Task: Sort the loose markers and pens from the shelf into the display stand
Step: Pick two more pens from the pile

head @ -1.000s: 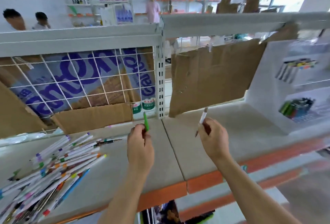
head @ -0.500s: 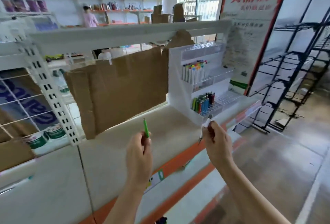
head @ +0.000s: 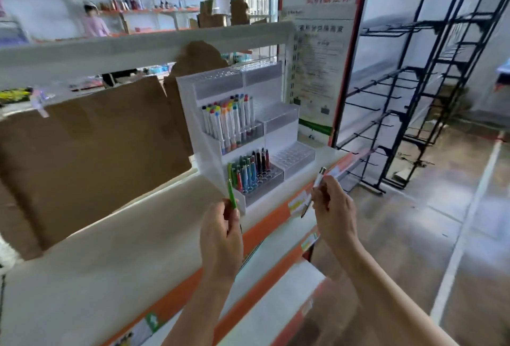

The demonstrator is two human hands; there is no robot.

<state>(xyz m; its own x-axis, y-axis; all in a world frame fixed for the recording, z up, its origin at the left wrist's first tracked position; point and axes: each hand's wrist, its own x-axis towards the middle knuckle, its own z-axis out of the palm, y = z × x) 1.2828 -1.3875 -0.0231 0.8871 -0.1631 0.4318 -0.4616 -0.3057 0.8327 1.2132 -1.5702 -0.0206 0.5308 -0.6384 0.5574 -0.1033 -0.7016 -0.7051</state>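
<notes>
The left hand (head: 220,232) pinches a green pen (head: 231,194) upright. The right hand (head: 332,207) grips a white pen (head: 318,181), both near the display stand (head: 209,136) on the shelf (head: 116,249).

Readable text: one sign only

The red-framed poster (head: 320,42) at 1 o'clock carries big red characters "美丽源"; its smaller lines are too blurred.

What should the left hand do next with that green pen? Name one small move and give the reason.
Probably carry the green pen forward and lower it into a free hole of the display stand's bottom tier. The left hand already grips it upright just in front of that tier, where similar slim pens stand and open holes show beside them.
</notes>
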